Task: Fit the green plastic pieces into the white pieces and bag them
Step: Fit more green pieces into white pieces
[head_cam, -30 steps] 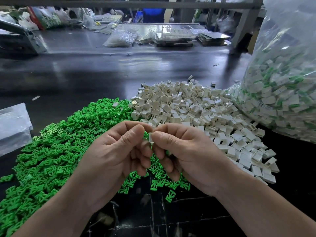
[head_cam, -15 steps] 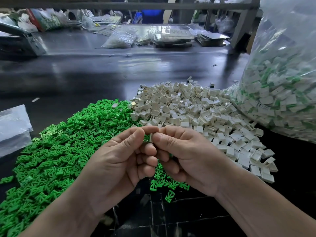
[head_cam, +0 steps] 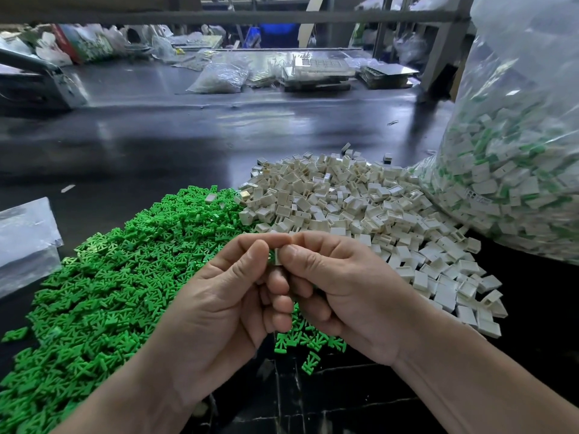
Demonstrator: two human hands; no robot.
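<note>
A big heap of green plastic pieces (head_cam: 119,277) covers the table's left front. Beside it on the right lies a heap of white pieces (head_cam: 360,208). Above where the heaps meet, my left hand (head_cam: 225,302) and my right hand (head_cam: 341,286) meet fingertip to fingertip. Between the thumbs shows a small white piece (head_cam: 277,257) with a sliver of green at its left side. My right thumb and fingers pinch the white piece. My left thumb and forefinger pinch the green part against it; most of it is hidden. A large clear bag (head_cam: 517,158) with joined white-and-green pieces stands at the right.
A flat clear plastic bag (head_cam: 25,233) lies at the left edge. Across the dark table (head_cam: 188,136) sit more plastic bags (head_cam: 219,77), stacked trays (head_cam: 316,73) and a metal frame post (head_cam: 445,45). A few loose green pieces (head_cam: 310,360) lie under my hands.
Both hands have stayed together over the heaps, shifting slightly. More of the white piece shows between the thumbs now, with less green visible.
</note>
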